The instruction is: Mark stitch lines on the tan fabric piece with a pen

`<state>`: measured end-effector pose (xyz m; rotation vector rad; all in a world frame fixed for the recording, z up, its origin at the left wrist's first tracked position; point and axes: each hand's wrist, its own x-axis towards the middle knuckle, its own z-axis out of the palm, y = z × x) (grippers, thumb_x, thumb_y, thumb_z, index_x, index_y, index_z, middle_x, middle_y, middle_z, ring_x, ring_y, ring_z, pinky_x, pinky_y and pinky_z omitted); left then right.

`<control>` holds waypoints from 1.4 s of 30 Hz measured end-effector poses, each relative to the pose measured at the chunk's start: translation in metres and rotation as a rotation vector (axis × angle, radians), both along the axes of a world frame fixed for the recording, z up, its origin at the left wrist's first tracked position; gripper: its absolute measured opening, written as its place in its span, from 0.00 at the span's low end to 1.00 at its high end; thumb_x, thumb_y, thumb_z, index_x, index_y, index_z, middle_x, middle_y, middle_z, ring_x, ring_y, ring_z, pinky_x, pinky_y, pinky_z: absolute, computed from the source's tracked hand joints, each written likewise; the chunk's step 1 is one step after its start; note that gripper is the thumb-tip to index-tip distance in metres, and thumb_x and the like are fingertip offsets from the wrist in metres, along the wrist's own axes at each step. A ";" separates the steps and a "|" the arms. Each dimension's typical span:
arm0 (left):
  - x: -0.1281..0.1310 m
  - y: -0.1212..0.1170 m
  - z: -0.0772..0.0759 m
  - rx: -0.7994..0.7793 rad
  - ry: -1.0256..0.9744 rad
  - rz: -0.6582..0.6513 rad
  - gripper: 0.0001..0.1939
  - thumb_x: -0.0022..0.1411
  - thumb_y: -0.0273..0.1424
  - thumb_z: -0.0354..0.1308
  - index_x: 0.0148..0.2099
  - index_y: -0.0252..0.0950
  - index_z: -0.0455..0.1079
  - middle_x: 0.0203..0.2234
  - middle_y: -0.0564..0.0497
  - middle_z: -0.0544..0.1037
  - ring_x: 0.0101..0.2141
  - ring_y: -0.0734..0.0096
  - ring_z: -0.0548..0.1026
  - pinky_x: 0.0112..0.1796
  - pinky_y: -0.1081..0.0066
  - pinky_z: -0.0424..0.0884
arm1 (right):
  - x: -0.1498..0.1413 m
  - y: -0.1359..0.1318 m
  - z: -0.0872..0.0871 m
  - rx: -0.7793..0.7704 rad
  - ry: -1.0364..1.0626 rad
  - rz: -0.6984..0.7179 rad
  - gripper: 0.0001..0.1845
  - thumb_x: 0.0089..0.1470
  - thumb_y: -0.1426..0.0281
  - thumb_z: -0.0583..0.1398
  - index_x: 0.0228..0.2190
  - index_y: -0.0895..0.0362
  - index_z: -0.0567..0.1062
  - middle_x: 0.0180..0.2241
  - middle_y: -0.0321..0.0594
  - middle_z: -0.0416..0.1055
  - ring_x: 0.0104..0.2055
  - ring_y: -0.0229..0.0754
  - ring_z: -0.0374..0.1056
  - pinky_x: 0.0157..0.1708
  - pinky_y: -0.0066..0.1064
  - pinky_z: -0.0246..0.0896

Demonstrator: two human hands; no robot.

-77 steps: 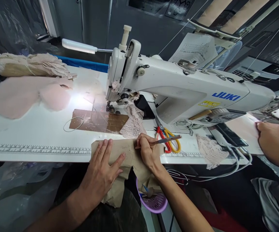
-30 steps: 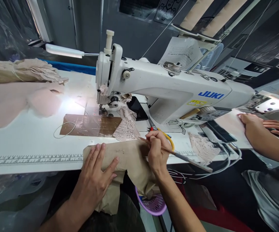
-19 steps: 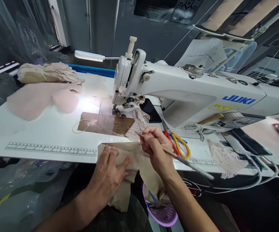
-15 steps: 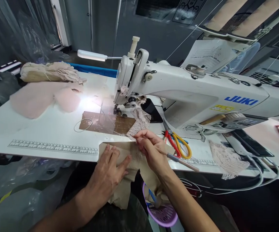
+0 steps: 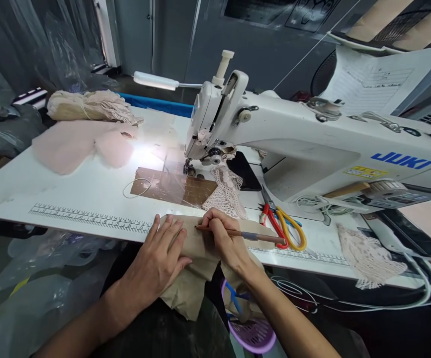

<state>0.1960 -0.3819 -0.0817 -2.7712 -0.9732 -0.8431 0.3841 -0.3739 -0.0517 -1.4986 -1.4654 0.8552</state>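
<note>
Head: brown sheet over table edge

A matt, creased tan paper-like sheet lies under the left hand; beyond the right hand, rough pale-pink openwork lace cloth.

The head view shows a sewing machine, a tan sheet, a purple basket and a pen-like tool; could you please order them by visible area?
1. Sewing machine, by far
2. Tan sheet, though partly covered
3. Purple basket, partly hidden
4. Pen-like tool, long but thin
</note>
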 end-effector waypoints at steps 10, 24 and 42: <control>0.000 0.001 0.002 -0.029 0.023 0.020 0.20 0.64 0.32 0.59 0.55 0.26 0.66 0.53 0.35 0.74 0.57 0.46 0.68 0.58 0.45 0.66 | -0.002 -0.001 -0.004 0.000 -0.001 0.049 0.10 0.51 0.69 0.49 0.22 0.54 0.66 0.18 0.32 0.60 0.22 0.38 0.56 0.21 0.28 0.48; 0.000 0.001 0.003 -0.034 0.024 0.035 0.20 0.64 0.33 0.59 0.55 0.27 0.66 0.52 0.37 0.74 0.58 0.47 0.68 0.59 0.46 0.64 | -0.006 0.000 -0.003 0.051 -0.134 0.030 0.11 0.52 0.68 0.48 0.21 0.54 0.65 0.19 0.33 0.61 0.23 0.38 0.56 0.23 0.30 0.48; 0.002 0.000 0.001 -0.033 0.003 0.037 0.20 0.64 0.33 0.60 0.54 0.25 0.68 0.51 0.37 0.75 0.57 0.44 0.69 0.57 0.44 0.66 | -0.002 -0.001 -0.005 -0.028 -0.013 0.008 0.11 0.51 0.67 0.49 0.21 0.54 0.67 0.19 0.33 0.61 0.25 0.39 0.58 0.23 0.29 0.49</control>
